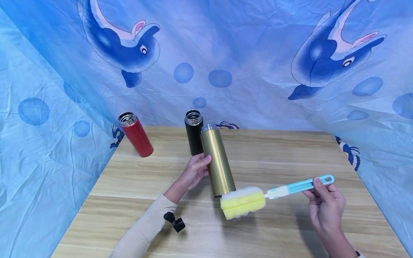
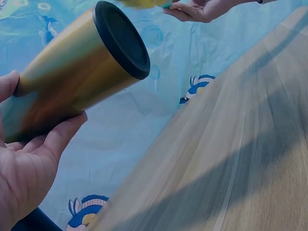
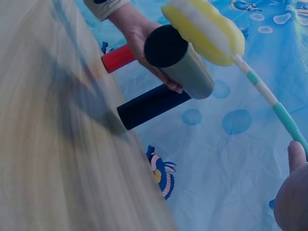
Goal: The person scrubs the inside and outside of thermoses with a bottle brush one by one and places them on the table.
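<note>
My left hand (image 1: 197,170) grips a gold bottle (image 1: 218,161) round its side and holds it up off the table, tilted, with its black base (image 2: 124,41) showing in the left wrist view. A clear rim tops the bottle. In my right hand (image 1: 326,206) is a bottle brush (image 1: 243,202), pinched by its turquoise handle (image 1: 303,185). Its yellow and white sponge head lies just by the gold bottle's lower end in the head view; whether they touch I cannot tell.
A black bottle (image 1: 194,134) without a lid stands behind the gold one. Farther left stands an open red bottle (image 1: 136,135). Both are on the wooden table (image 1: 274,157). A blue dolphin-print sheet (image 1: 251,43) hangs round the back and sides.
</note>
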Available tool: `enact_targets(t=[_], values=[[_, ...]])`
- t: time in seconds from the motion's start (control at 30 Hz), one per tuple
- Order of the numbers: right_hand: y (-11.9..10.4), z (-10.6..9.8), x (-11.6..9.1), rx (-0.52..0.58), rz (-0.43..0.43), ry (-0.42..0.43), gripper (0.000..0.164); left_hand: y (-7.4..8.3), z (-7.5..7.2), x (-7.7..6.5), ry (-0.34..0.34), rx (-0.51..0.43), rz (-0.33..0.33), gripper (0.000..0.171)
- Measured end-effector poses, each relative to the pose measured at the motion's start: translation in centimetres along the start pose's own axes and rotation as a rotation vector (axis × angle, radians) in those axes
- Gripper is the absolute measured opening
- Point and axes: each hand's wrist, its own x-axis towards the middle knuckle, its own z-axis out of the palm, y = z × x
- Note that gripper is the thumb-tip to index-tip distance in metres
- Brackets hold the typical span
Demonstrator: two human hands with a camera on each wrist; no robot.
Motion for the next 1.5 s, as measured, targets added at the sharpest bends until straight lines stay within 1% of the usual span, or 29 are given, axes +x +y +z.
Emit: enact_targets(t=[0.07,0.17,0.27,0.33,0.47,0.57,0.67,0.8,0.9,1.07,1.27,1.5], values=[[-0.2,0.2,0.1,0.023,-0.002,-0.005,0.018,0.0,-0.1,-0.1,-0.007,0.013,0.001,0.036],[-0.4,0.7,0.4,0.016,-0.009,0.011,0.017,0.1,-0.1,-0.5,-0.014,0.035,0.009,0.043],[-0.6,1.0,0.7,0.015,-0.024,0.03,0.015,0.4,-0.2,-0.8,-0.013,0.054,0.02,0.041],[-0.7,1.0,1.1,0.024,-0.034,0.047,0.013,0.7,-0.3,-1.0,-0.008,0.065,0.03,0.042],[-0.8,1.1,1.6,-0.025,-0.035,0.108,0.008,1.3,-0.9,-1.4,0.016,0.083,0.052,0.052],[-0.8,1.1,1.9,-0.065,-0.026,0.15,0.006,1.9,-1.4,-1.8,0.048,0.112,0.07,0.059],[-0.8,1.0,2.2,-0.089,-0.025,0.184,0.005,2.4,-1.9,-2.1,0.076,0.153,0.086,0.058],[-0.8,0.9,2.6,-0.096,-0.02,0.224,0.007,2.9,-2.6,-2.4,0.116,0.227,0.121,0.053],[-0.8,0.7,2.9,-0.103,-0.014,0.25,0.005,3.4,-3.1,-2.6,0.154,0.282,0.147,0.052],[-0.7,0.5,3.3,-0.108,-0.016,0.285,0.004,4.5,-4.2,-3.2,0.209,0.35,0.17,0.055],[-0.3,0.3,3.6,-0.09,-0.045,0.308,0.012,5.8,-6.2,-3.6,0.298,0.427,0.183,0.055],[0.0,0.0,4.1,-0.093,-0.064,0.335,0.008,7.1,-8.6,-3.6,0.394,0.539,0.235,0.052]])
